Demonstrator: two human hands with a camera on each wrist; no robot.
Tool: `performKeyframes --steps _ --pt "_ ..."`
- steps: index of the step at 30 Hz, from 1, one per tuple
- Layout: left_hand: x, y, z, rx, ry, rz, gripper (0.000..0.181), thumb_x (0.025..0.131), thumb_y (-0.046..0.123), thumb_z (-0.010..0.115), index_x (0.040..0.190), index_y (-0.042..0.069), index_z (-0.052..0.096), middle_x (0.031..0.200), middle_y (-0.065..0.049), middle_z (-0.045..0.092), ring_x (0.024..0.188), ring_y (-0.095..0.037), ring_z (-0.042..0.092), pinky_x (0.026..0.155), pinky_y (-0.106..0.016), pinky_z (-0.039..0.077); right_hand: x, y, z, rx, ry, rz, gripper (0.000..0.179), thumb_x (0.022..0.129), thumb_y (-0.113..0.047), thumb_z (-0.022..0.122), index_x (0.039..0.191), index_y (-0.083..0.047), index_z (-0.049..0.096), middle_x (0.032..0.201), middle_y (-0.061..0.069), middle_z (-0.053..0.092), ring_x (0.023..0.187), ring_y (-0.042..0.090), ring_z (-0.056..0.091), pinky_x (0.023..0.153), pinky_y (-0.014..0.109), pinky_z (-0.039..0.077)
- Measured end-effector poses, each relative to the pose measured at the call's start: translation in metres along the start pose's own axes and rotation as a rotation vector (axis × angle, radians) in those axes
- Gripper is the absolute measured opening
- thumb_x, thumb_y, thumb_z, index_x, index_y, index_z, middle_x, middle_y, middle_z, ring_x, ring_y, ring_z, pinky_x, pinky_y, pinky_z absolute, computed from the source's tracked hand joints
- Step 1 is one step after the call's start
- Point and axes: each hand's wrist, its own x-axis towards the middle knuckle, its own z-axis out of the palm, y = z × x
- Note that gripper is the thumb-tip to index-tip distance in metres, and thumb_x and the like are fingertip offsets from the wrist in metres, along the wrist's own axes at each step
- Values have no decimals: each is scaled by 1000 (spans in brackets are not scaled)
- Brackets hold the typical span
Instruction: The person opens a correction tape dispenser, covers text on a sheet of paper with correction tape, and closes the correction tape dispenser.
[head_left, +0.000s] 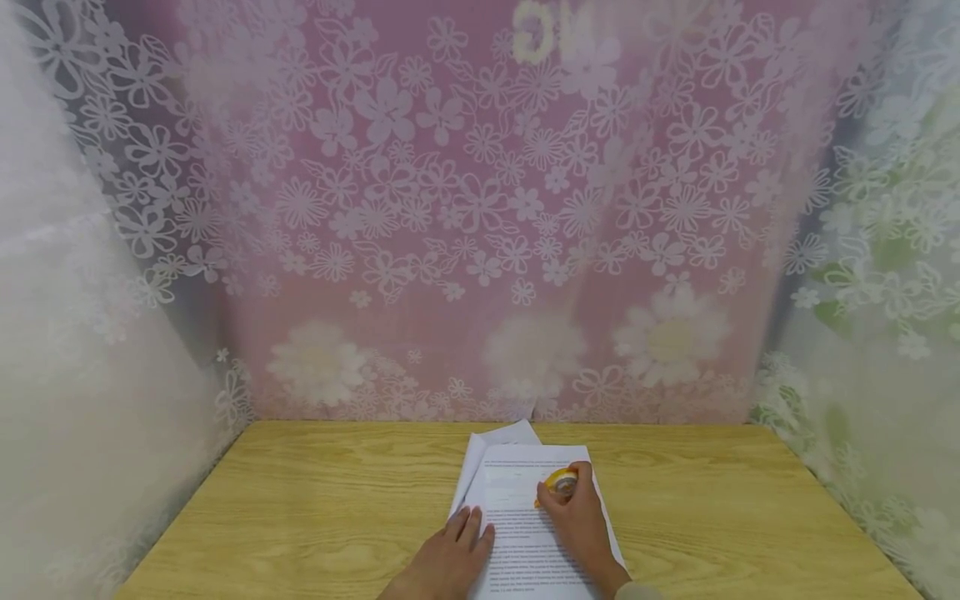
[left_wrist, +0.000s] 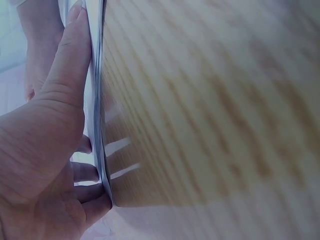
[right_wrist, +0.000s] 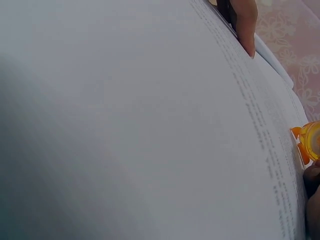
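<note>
A sheet of printed paper (head_left: 517,554) lies on the table, its text in paragraphs with a paler band near the top. My right hand (head_left: 583,523) grips a yellow-orange correction tape (head_left: 560,481) between thumb and fingers, low over the upper right part of the sheet. In the right wrist view, the orange tip of the correction tape (right_wrist: 305,142) is close to the printed lines. My left hand (head_left: 452,552) rests flat with spread fingers on the sheet's left edge. The left wrist view has the left thumb (left_wrist: 70,55) along the edge of the papers.
More white papers (head_left: 474,467), partly folded, lie under the sheet and stick out at its upper left. The wood-grain table (head_left: 322,508) is enclosed by a pink flowered curtain (head_left: 480,208) behind and pale flowered sheeting (head_left: 885,333) at both sides.
</note>
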Motion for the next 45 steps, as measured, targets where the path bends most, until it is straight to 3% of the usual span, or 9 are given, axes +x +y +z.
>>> performKeyframes --steps 10,23,31,37,45 --pt "0 2 2 22 -2 -14 99 75 82 46 141 7 45 144 -18 40 132 -33 38 95 -35 44 0 1 0 -11 20 1 49 87 -22 70 117 -3 35 98 13 54 77 17 56 64 29 47" --pt "-1 2 2 -13 1 -23 100 76 82 45 141 6 45 145 -18 39 133 -33 36 96 -36 43 1 0 -2 -20 80 -16 51 84 -17 71 119 -2 37 102 14 52 83 22 55 66 31 47" --pt "-2 0 9 87 104 42 92 79 79 44 134 6 52 136 -19 47 124 -33 46 91 -33 46 -5 3 -8 124 156 125 58 90 -29 66 129 -3 32 97 16 56 75 19 54 61 29 47" --pt "-2 -1 11 82 98 34 94 79 80 42 136 6 51 138 -19 46 126 -33 45 90 -33 47 -3 7 -6 103 68 94 60 88 -29 68 129 -2 34 96 16 57 71 17 57 57 28 48" --pt "-1 0 4 69 47 -1 97 76 82 44 138 8 48 141 -17 43 129 -32 41 91 -33 46 0 4 -5 50 48 49 56 88 -29 69 125 -2 37 93 12 59 70 16 56 59 28 47"
